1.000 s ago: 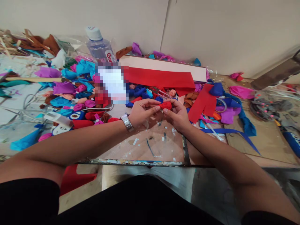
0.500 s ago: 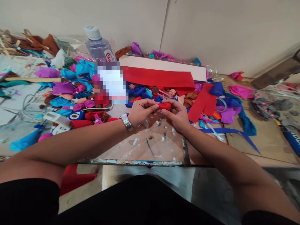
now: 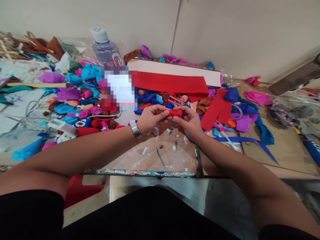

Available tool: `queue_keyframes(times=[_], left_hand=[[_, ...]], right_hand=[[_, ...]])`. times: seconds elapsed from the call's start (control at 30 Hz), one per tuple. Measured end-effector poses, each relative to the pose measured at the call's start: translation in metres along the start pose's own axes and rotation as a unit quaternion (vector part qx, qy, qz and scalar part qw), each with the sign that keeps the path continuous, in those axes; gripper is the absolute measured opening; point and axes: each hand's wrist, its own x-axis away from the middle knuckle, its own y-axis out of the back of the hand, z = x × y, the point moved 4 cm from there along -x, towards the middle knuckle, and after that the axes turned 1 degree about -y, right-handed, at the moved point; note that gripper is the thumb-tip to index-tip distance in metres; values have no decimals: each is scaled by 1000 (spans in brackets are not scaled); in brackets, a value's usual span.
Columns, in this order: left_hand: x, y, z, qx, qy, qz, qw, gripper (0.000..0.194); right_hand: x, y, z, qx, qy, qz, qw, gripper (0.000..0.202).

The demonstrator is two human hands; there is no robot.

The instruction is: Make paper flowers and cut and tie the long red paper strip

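Between my two hands is a small bundle of red crepe paper, held just above the near part of the table. My left hand pinches its left end with thumb and fingers. From the other side, my right hand is closed on its right end. Fingers of both hands partly cover the bundle. Behind them lie a wide red crepe strip and a heap of blue pieces. A shorter red strip rests to the right of my right hand.
A plastic bottle stands behind a blurred-out white patch. Crumpled coloured paper and a white cable fill the left side. A roll of tape, a blue ribbon and cardboard lie right. The table's front edge is near my body.
Almost nothing differs. The fingers of both hands have shifted very slightly on the red bundle, and the whole view has moved a little.
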Motion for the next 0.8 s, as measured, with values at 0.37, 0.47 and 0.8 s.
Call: queue_keyframes(times=[0.37,0.47,0.8], left_hand=[[5,-3,-7,-58,-53,-11,997,52],[4,-3,-6,-47,-53,-2,998,52],[4,-1,-1,-53,-76,13,996,49]], right_hand=[[-1,-1,4,59,36,-17,998,45],[0,-2,4,49,23,-15,998,47],[-1,1,2,6,-3,-24,1000,41]])
